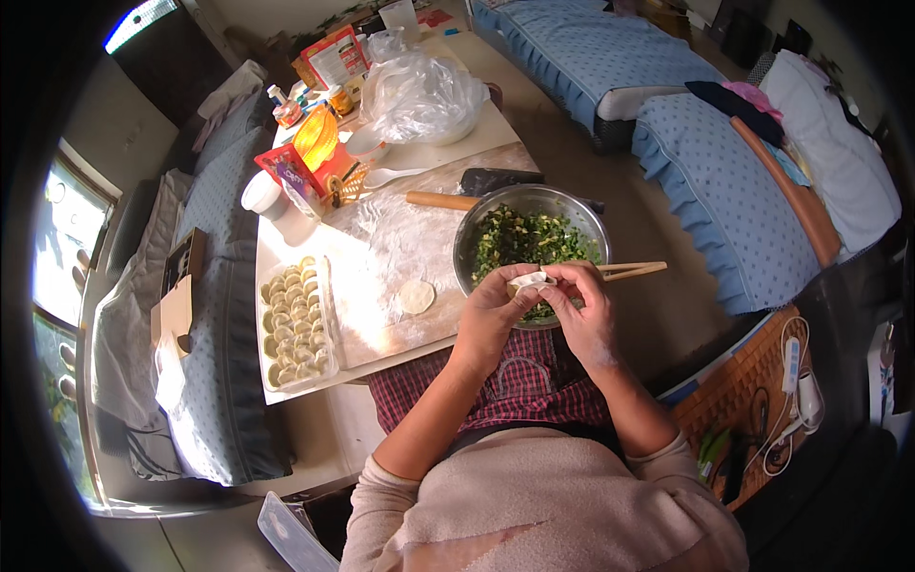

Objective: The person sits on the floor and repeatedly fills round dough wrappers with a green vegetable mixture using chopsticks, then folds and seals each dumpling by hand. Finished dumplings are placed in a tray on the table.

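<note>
Between my left hand [493, 307] and my right hand [582, 304] is a dumpling [532, 281], its white dough edge pinched by the fingers of both. They hold it over the near rim of a steel bowl [602, 236] of chopped green filling [529, 232]. Wooden chopsticks [636, 270] stick out past the bowl's right side. One round dough wrapper [417, 297] lies on the floured board [389, 250]. Left of the board, rows of folded dumplings [294, 322] fill a clear plastic tray [330, 361]. A wooden rolling pin [439, 201] lies behind the bowl, partly hidden by it.
Farther back on the table stand a white tub [263, 194], a red packet [289, 171], an orange basket [315, 139], a white spoon [394, 176] and a large clear plastic bag [425, 93]. Blue-covered seats [722, 193] flank the table. A power strip [790, 365] lies at the right.
</note>
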A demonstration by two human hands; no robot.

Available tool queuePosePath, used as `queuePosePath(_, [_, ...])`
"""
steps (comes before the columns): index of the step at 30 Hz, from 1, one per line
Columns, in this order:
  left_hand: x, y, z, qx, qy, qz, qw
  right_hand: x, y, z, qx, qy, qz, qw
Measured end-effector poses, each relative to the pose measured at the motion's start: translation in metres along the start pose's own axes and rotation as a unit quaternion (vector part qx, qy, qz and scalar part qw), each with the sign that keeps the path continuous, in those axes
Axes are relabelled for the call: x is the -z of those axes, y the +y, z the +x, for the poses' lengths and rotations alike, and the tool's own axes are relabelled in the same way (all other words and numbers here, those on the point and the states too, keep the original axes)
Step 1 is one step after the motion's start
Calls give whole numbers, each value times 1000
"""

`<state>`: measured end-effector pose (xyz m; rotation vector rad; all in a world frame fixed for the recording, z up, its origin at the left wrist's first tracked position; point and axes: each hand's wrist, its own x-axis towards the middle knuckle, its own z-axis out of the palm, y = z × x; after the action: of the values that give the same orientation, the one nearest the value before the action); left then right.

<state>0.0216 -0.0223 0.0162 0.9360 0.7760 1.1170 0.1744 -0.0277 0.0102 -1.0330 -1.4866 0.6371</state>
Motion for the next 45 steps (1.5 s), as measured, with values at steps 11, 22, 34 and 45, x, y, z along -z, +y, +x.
queuePosePath(11, [6,2,-4,35,-25,-20,999,22,-11,16,111,-79,-84,987])
queuePosePath(22, [4,2,-6,27,-21,-12,999,11,-8,12,69,-62,-77,993])
queuePosePath(34, [1,-3,-5,-1,11,6,1000,-3,-4,1,-9,-34,13,999])
queuePosePath(45, [2,-14,-4,-7,42,117,992,-10,-4,-3,43,11,-73,996])
